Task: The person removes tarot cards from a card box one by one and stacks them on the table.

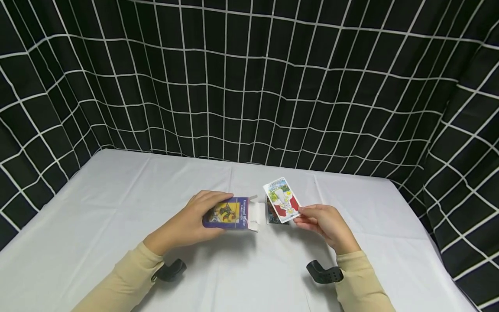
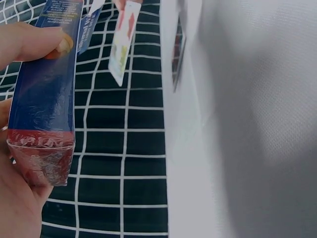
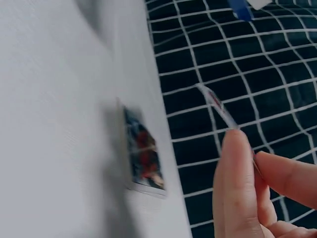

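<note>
My left hand (image 1: 197, 218) grips a blue tarot card box (image 1: 226, 213) around its closed end; the open flaps point right. In the left wrist view the thumb presses on the narrow side of the box (image 2: 47, 94), which is wrapped in clear film at one end. My right hand (image 1: 324, 223) pinches a tarot card (image 1: 281, 200) by its lower right corner, its picture of a white figure with red facing up. Beneath that card, on the cloth, lies a dark-pictured card or small stack (image 3: 142, 151), partly hidden in the head view.
A white cloth (image 1: 249, 268) covers the table, with creases in it. Black fabric with a white grid (image 1: 249, 86) stands around the back and sides. Each wrist bears a black strap mount (image 1: 324, 273).
</note>
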Motion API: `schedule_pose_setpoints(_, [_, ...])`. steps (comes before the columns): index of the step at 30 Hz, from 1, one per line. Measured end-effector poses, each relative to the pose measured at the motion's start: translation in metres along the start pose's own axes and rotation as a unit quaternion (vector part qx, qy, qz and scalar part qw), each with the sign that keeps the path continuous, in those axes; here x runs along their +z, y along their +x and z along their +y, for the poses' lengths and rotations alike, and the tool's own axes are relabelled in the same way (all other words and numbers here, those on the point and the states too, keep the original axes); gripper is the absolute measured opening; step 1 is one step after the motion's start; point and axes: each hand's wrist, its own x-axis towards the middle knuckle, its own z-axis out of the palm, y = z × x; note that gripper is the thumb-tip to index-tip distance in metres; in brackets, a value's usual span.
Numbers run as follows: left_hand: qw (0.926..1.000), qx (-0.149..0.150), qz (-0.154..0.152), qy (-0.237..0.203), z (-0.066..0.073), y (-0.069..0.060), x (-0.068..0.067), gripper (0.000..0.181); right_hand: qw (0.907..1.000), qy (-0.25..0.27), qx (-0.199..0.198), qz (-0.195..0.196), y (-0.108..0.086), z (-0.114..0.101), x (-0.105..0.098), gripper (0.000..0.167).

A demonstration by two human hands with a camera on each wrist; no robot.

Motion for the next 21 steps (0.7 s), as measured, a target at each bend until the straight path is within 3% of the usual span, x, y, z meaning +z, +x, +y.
schedule_pose_setpoints(11, [0.9999, -0.009, -0.010, -0.002, 0.002, 0.004, 0.001, 0.075, 0.9987, 0.041, 0.027, 0.011, 0.013, 0.018, 0.004, 0.015])
schedule_pose_setpoints(21, [0.9999, -0.008, -0.013, 0.004, 0.002, 0.003, 0.000, 0.075, 0.9969, 0.064, 0.040, 0.023, 0.019, 0.028, 0.006, 0.016])
